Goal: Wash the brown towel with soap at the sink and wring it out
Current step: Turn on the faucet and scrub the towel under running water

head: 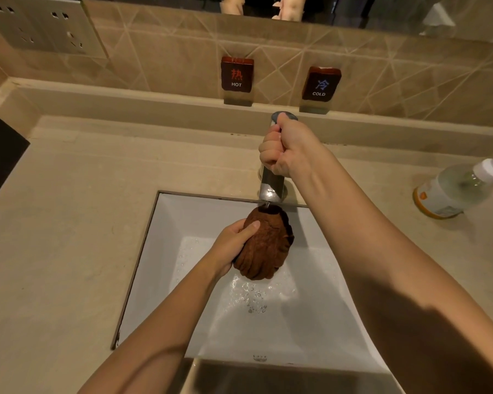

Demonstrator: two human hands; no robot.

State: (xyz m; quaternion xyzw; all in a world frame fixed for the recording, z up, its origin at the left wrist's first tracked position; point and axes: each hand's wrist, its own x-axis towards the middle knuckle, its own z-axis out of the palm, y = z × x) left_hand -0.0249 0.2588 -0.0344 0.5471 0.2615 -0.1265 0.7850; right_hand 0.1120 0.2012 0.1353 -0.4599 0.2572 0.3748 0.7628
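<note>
Under the spout of the faucet [271,183], over the white sink [165,268], I have the brown towel [264,245] bunched into a ball, my left hand [234,245] clenched around its left side with the thumb laid across the top. My right hand [285,149] is wrapped around the upright faucet lever. I judge the towel soft and limp, heavier now if soaked, and likely slippery once soaped; a full-palm grip around the bunched middle should hold best, with both hands at opposite ends for wringing. Bubbles sit on the water in the basin below. A clear bottle [450,191] lies tilted on the tabletop [69,223] well to the right; I cannot tell whether it is soap. HOT [236,73] and COLD [320,83] plaques sit on the wall behind. Nothing blocks the basin; only the low spout crowds the towel from above.
</note>
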